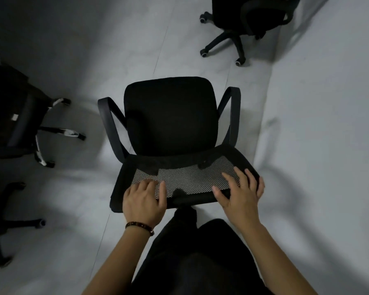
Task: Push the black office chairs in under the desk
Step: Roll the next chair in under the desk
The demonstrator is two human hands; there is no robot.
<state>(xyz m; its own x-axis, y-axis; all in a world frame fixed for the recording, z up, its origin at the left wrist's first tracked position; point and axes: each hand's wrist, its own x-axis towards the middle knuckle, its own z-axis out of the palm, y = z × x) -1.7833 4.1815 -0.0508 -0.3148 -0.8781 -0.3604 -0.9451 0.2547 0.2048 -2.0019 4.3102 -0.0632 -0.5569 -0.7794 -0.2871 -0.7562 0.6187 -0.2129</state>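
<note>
Left hand (144,201), right hand (241,194) apart, flat on black mesh-backed office chair (170,116), centre frame. I fear uneven push veers it into second black wheeled chair (262,18), upper right.

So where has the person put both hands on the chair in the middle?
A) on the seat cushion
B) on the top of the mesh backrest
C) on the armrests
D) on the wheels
B: the left hand and the right hand both rest on the top of the mesh backrest, near its two corners, while the armrests and the seat are untouched.
</note>
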